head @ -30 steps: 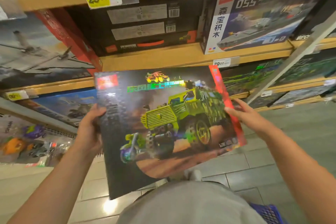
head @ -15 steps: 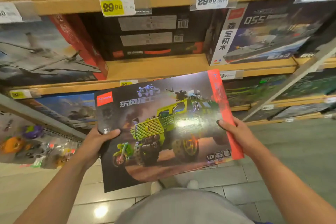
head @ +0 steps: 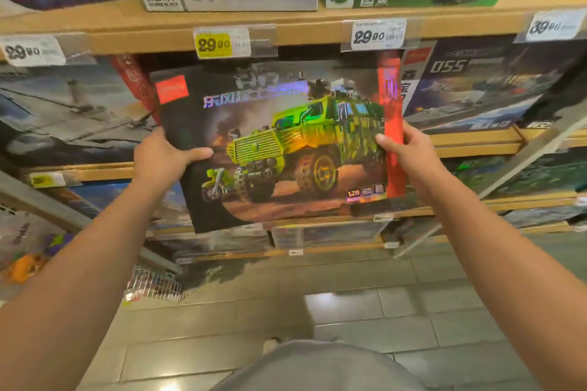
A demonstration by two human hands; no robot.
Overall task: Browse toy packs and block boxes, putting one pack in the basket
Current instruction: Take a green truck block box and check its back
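Raised since the earlier frame, the box was up at the middle shelf, in front of its gap. Left hand and right hand each clasped a side edge (thumbs on the front). Sliding it in level, both grips even, would avoid snagging neighbouring boxes.

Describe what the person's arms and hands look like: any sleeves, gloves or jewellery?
Both forearms are bare up to the frame's edge, with no sleeve in view. The left hand and right hand wear no gloves, and no rings, watch or bracelet show. Nails look short and unpainted.
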